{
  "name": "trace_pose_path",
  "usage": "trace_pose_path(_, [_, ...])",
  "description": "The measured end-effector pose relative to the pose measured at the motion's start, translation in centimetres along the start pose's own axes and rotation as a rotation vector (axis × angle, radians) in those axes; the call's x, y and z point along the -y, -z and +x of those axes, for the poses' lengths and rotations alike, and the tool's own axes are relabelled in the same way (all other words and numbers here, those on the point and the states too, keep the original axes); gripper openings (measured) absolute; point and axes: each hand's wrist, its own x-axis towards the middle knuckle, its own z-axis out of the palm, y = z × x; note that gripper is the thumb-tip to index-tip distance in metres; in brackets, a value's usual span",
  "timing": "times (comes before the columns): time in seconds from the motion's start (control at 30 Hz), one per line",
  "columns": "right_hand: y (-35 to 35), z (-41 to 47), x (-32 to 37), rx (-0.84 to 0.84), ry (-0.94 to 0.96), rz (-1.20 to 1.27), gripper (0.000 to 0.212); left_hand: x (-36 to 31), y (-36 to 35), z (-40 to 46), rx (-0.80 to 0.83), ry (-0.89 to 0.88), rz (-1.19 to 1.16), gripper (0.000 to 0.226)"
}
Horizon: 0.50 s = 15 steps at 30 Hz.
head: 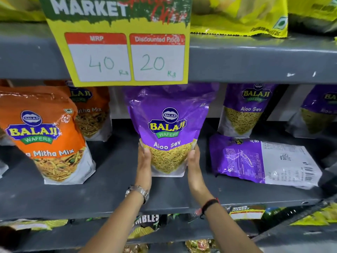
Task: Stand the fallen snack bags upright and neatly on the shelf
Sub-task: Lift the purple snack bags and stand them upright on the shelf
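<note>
A purple Aloo Sev bag [168, 128] stands upright in the middle of the grey shelf [113, 181]. My left hand [144, 161] presses its lower left side and my right hand [194, 163] its lower right side. To the right, another purple Aloo Sev bag [264, 159] lies flat on its front, back label up. Behind that one, a purple bag [245, 110] stands upright, and one more purple bag [319, 108] stands at the far right edge.
Two orange Mitha Mix bags, the front one [45, 136] and the rear one [91, 110], stand at the left. A yellow price sign [125, 57] hangs from the upper shelf edge over the held bag's top. Yellow bags [240, 15] sit above, more snacks [145, 223] below.
</note>
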Motion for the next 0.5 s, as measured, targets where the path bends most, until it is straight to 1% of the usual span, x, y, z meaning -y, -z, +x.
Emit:
trace_pose_path(0.03, [0.2, -0.1, 0.3, -0.037, -0.009, 0.011, 0.097, 0.1, -0.1, -0.6, -0.068, 0.043, -0.017, 0.073])
trace_pose_path(0.07, [0.6, -0.1, 0.4, -0.077, -0.024, -0.003, 0.097, 0.4, -0.4, -1.3, -0.178, 0.114, -0.023, 0.065])
trace_pose_path(0.1, [1.0, -0.2, 0.6, -0.111, -0.027, -0.015, 0.088, 0.7, -0.8, -2.2, -0.294, 0.189, -0.015, 0.059])
trace_pose_path(0.13, [1.6, -0.3, 0.7, -0.143, -0.023, -0.024, 0.070, 0.9, -1.4, -3.1, -0.376, 0.253, -0.029, 0.055])
trace_pose_path(0.17, [2.3, -0.5, 0.9, -0.175, -0.021, -0.041, 0.057, 1.1, -2.2, -3.9, -0.411, 0.307, -0.075, 0.053])
trace_pose_path(0.2, [3.1, -0.7, 1.3, -0.210, -0.016, -0.054, 0.052, 1.3, -3.0, -4.8, -0.423, 0.354, -0.104, 0.051])
trace_pose_path(0.23, [4.0, -0.8, 1.6, -0.242, -0.005, -0.069, 0.053, 1.5, -3.8, -5.7, -0.406, 0.375, -0.110, 0.049])
trace_pose_path(0.3, [6.4, -1.0, 2.1, -0.322, 0.038, -0.127, 0.069, 1.5, -6.0, -7.4, -0.326, 0.403, -0.116, 0.046])
trace_pose_path(0.33, [7.6, -1.0, 2.5, -0.359, 0.052, -0.144, 0.071, 1.7, -7.1, -8.1, -0.289, 0.429, -0.132, 0.044])
trace_pose_path(0.43, [11.9, -0.8, 3.5, -0.437, 0.081, -0.161, 0.052, 2.3, -10.0, -8.4, -0.169, 0.550, -0.167, 0.046])
trace_pose_path(0.5, [15.3, -0.6, 4.2, -0.484, 0.088, -0.264, 0.046, 2.9, -12.1, -7.3, -0.099, 0.604, -0.157, 0.048])
